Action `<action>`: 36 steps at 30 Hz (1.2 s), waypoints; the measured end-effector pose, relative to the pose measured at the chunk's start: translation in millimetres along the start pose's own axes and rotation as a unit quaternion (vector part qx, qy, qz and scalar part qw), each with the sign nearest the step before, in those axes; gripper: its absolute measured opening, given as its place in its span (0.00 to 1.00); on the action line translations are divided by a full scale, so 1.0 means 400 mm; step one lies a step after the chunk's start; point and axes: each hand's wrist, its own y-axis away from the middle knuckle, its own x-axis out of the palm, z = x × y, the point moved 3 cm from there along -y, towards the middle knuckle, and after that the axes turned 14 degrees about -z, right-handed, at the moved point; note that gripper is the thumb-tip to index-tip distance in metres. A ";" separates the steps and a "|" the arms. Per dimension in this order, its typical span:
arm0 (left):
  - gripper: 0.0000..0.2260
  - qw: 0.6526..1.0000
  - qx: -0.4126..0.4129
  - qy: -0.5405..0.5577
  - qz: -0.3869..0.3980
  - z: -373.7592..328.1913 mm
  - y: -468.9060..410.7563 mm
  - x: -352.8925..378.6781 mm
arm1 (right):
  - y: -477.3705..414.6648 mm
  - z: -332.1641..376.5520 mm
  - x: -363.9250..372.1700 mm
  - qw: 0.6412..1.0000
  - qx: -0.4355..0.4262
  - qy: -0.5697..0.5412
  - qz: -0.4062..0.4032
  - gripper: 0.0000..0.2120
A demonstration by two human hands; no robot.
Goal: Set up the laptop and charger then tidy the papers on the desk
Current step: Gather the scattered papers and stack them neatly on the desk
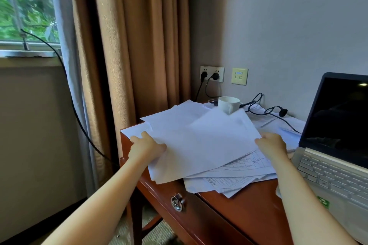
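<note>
The wooden desk stood against the wall beside the curtain. On its right end your laptop sat open, its screen dark. A loose heap of papers covered the desk's left half, with some sheets overhanging the front edge. Your left hand pinched the heap's left edge, thumb on top. Your right hand gripped its right edge, fingers curled under. Behind the papers stood a white mug, with the black charger cable lying just beside it.
</note>
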 end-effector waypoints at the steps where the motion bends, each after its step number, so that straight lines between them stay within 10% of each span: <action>1: 0.34 0.999 -0.009 0.034 -0.004 -0.001 0.000 -0.005 | -0.002 0.000 -0.001 1.000 0.004 -0.019 -0.009 0.10; 8: 0.40 0.972 -0.054 0.192 -0.126 0.013 -0.019 -0.042 | -0.034 -0.014 -0.010 0.983 0.090 -0.150 -0.048 0.07; 11: 0.27 0.949 -0.044 0.305 -0.063 0.002 -0.042 -0.040 | -0.027 -0.009 -0.011 0.971 0.104 -0.210 -0.043 0.06; 15: 0.09 0.887 -0.062 0.456 0.041 -0.021 -0.042 -0.028 | -0.010 0.008 -0.021 0.958 0.057 -0.277 -0.057 0.09; 23: 0.12 0.793 0.057 0.604 -0.054 -0.095 -0.047 -0.094 | 0.003 0.058 -0.057 0.933 -0.049 -0.337 -0.118 0.05; 36: 0.09 0.830 0.113 0.545 -0.033 -0.114 -0.053 -0.089 | 0.030 0.098 -0.056 0.899 -0.054 -0.434 -0.017 0.06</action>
